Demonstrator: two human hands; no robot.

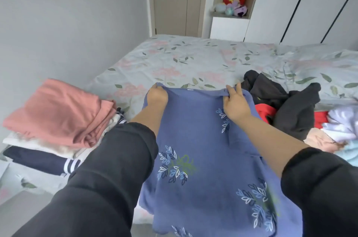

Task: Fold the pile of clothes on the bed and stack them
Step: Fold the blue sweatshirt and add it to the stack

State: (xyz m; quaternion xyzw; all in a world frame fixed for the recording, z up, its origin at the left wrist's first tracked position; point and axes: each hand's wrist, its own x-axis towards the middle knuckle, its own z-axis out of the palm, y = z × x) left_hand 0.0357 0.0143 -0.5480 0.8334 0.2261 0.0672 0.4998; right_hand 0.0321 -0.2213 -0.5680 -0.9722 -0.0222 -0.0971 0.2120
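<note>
My black sleeves (108, 169) take up the bottom corners, so they hide a fair bit of the near edge of the bed (184, 58). Between them is the blue shirt (203, 140) with the leaf print. It runs lengthwise straight away from me, its near end hanging off the bed's near edge and its neck end pointing at the far side.

My left hand (156, 95) has its fingers curled round the top left corner. My right hand (235, 105) pinches the top edge on the other side, thumb on top.

The folded stack (58, 116), pink on top, sits at the bed's left edge, just beside my left arm. The unfolded pile (290, 109), mostly black and red stuff, is close by my right hand. Way back there's a shelf with plush toys (234, 5).
</note>
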